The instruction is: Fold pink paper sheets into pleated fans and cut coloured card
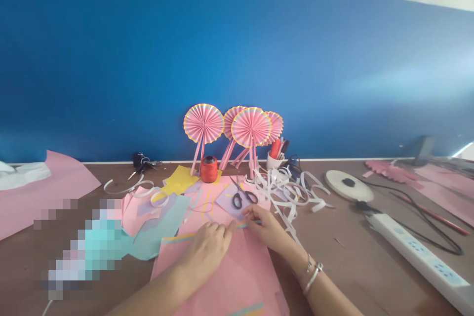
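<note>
A large sheet of pink paper lies in front of me, with yellow and blue strips along its far and near edges. My left hand rests on it, fingers curled together at the far edge. My right hand is closed with its fingertips at the same edge, by a short blue strip; the exact pinch is partly hidden. Just beyond lie black-handled scissors on a square of purple paper. More pink paper with loose yellow strips lies under them.
Pleated pink paper fans stand by the blue wall behind a red spool of thread. Curled white strips heap beside a white cup. On the right are a power strip and round white device; coloured paper scraps lie left.
</note>
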A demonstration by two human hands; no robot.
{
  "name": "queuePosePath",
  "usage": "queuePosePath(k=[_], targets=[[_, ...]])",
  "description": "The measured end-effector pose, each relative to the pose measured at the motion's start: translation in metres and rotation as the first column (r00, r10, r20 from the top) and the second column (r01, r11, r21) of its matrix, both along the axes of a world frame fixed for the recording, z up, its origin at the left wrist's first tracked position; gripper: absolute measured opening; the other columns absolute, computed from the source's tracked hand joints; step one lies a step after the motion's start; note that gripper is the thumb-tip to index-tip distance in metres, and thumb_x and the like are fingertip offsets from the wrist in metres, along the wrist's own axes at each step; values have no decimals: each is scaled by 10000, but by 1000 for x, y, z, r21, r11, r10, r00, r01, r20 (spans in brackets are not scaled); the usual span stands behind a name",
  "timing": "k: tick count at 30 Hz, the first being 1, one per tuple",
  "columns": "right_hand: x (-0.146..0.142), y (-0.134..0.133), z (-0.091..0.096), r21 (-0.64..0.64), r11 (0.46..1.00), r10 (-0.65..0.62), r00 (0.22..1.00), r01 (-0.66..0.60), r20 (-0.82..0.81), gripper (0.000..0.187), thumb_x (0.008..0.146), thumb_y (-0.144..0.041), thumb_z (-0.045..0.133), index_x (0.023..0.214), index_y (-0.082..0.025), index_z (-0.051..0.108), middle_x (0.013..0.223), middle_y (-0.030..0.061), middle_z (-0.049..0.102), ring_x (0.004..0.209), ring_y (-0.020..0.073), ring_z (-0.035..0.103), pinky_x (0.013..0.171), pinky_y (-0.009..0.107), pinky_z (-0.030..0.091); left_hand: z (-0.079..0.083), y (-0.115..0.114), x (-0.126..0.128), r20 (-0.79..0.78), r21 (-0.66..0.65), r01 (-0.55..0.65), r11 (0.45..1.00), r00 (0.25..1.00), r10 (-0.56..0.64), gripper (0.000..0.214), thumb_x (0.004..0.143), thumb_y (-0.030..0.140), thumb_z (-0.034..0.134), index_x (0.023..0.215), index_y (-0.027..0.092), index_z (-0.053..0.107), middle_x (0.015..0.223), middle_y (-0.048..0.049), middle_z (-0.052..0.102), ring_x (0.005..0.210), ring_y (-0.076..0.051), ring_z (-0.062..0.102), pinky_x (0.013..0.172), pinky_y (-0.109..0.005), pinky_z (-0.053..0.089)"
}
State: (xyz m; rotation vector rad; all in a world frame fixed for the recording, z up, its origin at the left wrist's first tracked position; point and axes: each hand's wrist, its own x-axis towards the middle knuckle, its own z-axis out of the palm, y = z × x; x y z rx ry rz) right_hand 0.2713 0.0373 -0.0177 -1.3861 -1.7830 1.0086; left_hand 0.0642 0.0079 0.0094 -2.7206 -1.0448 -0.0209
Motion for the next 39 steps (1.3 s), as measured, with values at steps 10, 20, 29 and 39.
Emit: queuePosePath(k=[10, 20, 29, 39], targets=[[-1, 0, -1, 15, 1000, -17, 1000, 17, 24, 158, 788, -210, 479, 910, -171, 571, 710, 1, 627, 671, 150, 577, 662, 264, 426, -6, 3, 0, 47, -12, 27, 1000, 999, -27, 480, 791, 7, 426, 1257, 116, 464, 794, -44, 606, 698, -190, 561, 619, -321, 387], [-1, -2, 2, 6, 1000, -13, 999, 13, 39, 154, 790, -194, 467, 901, -172, 570, 747, 24, 661, 713, 171, 612, 690, 286, 446, -7, 3, 1, 43, -8, 28, 1000, 999, -27, 492, 783, 2, 438, 1261, 118, 463, 793, -43, 612, 704, -193, 560, 617, -324, 372], [-1, -2, 2, -15, 1000, -11, 999, 12, 43, 170, 772, -175, 473, 912, -170, 570, 767, 24, 666, 721, 166, 626, 691, 276, 458, -6, 3, 3, 19, -34, 7, 999, 1000, -6, 510, 816, 32, 444, 1313, 139, 407, 792, -35, 604, 719, -179, 556, 637, -318, 359], [-7, -7, 9, 81, 995, -73, 959, 53, 273, 250, 695, -76, 449, 872, -180, 593, 804, 42, 641, 730, 167, 596, 646, 247, 414, -10, 2, 11, -3, -26, -28, 999, 1000, 28, 417, 812, 51, 465, 1217, 148, 478, 796, -40, 604, 714, -196, 551, 640, -339, 341]])
